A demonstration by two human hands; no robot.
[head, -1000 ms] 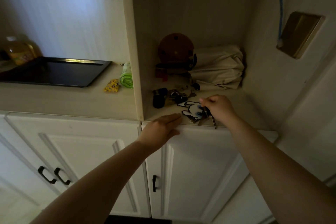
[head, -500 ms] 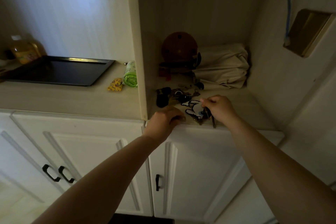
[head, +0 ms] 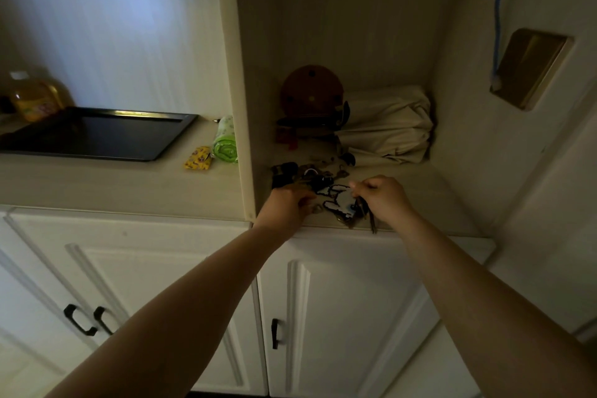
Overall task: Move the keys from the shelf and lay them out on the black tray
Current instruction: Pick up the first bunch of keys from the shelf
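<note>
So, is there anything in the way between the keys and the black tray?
Yes. The upright panel on the shelf's left side stands between the keys and the black tray, so they must come out over the front edge. A green roll and a yellow packet lie on the counter just right of the tray.

1. Overall exposure dim and grainy.
2. Cool bluish light falls on the wall above the black tray [head: 97,136]; a narrow glare streak lies on its far rim.
3. Alcove right of the tray deeply shadowed; contents soft, indistinct.
4. Wide-angle bending of cabinet lines below the tray, toward the frame edges.
</note>
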